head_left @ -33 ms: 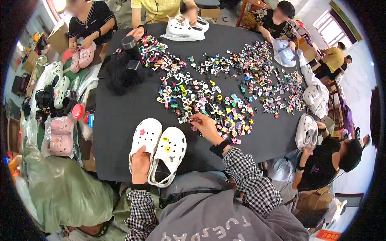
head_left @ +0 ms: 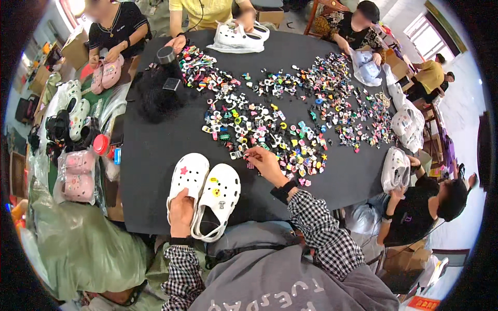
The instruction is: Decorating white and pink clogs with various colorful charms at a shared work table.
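A pair of white clogs lies on the dark table close to me. My left hand (head_left: 181,210) grips the left clog (head_left: 191,168) at its opening, thumb on top; this clog bears a pink star charm (head_left: 183,170). Beside it, touching, is the right clog (head_left: 231,189), with yellow charms and a letter-shaped charm on its upper. My right hand (head_left: 265,165) is at the near edge of a wide spread of colourful shoe charms (head_left: 270,136). Its thumb and forefinger pinch a small charm, mostly covered by the fingertips.
Several co-workers sit around the table handling white, pink and blue clogs. A black fluffy object with a metallic cylinder (head_left: 167,55) stands at the far left. Bagged pink clogs (head_left: 79,176) and a red-lidded jar (head_left: 101,144) lie left of the table. Bagged white clogs (head_left: 407,124) rest at the right edge.
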Demonstrator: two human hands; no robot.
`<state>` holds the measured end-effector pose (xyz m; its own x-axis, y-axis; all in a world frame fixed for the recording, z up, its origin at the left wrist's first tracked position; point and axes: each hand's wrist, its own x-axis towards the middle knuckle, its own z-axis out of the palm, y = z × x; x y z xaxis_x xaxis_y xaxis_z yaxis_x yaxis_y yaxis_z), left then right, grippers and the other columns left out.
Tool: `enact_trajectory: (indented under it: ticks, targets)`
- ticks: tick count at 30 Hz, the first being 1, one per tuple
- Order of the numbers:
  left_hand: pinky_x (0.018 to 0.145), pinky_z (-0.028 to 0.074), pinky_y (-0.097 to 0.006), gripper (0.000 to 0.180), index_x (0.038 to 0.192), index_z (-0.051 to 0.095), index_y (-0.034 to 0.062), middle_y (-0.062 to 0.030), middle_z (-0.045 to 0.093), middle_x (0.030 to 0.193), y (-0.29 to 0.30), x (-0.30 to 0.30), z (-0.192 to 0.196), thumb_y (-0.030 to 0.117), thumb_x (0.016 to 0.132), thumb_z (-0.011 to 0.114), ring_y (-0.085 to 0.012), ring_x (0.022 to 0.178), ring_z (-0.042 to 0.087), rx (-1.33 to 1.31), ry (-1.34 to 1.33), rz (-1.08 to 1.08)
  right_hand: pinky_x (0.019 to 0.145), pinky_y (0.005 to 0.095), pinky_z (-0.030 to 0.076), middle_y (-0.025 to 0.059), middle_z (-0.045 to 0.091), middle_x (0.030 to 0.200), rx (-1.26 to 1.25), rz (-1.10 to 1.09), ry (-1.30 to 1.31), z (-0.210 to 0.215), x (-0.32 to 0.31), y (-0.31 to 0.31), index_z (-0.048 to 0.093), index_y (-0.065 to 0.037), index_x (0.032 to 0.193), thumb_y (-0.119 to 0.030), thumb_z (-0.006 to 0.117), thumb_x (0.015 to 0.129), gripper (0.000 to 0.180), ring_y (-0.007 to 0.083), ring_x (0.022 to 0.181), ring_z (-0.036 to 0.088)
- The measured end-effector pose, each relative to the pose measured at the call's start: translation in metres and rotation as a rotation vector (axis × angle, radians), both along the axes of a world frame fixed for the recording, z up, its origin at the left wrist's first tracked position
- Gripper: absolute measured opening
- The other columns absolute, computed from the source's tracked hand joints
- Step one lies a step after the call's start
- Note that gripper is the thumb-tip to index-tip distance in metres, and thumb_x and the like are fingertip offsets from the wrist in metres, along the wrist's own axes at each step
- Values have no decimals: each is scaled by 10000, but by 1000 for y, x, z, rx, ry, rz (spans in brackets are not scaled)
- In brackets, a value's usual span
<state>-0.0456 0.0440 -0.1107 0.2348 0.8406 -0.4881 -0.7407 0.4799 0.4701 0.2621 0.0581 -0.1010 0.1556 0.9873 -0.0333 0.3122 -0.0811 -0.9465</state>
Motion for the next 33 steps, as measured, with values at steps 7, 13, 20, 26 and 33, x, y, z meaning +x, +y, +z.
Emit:
enact_trajectory:
  ticks: [7,13,20,26,33]
  targets:
    - [992,393,-375,404,1238,465,-36,-136,542,1222,-1,2,2,-26,840,530,-259,1125,514,-40,81,55,647,266,500,100,647,825,37,-6,-63,-2,1,0,618,4,981,-35,644,791,195,129,714,617]
    - [1006,378,-380,370,1233,465,-41,-135,548,1213,-3,5,6,11,870,510,-251,1132,509,22,-57,47,623,264,514,97,647,838,15,-9,-56,1,-1,-2,604,21,943,-45,629,807,153,149,688,632]
    - [968,405,-371,349,1202,491,-36,-135,576,1166,5,0,4,58,871,545,-241,1071,543,-73,-89,30,642,302,512,133,625,846,43,-33,-125,-3,4,-3,605,14,942,-27,577,812,139,214,718,637]
    - [957,408,-350,393,1215,487,-39,-133,555,1201,8,-11,-17,-39,825,542,-245,1083,533,-58,46,7,633,331,482,124,579,803,130,-73,-191,-7,5,-1,610,-6,918,-45,596,793,131,237,709,598]
    - [957,409,-356,390,1231,475,-33,-126,551,1211,7,-3,-3,-46,841,500,-245,1101,528,-21,67,-35,642,345,485,117,576,834,103,-141,-273,-4,14,-3,621,-24,902,-64,582,802,115,256,704,597]
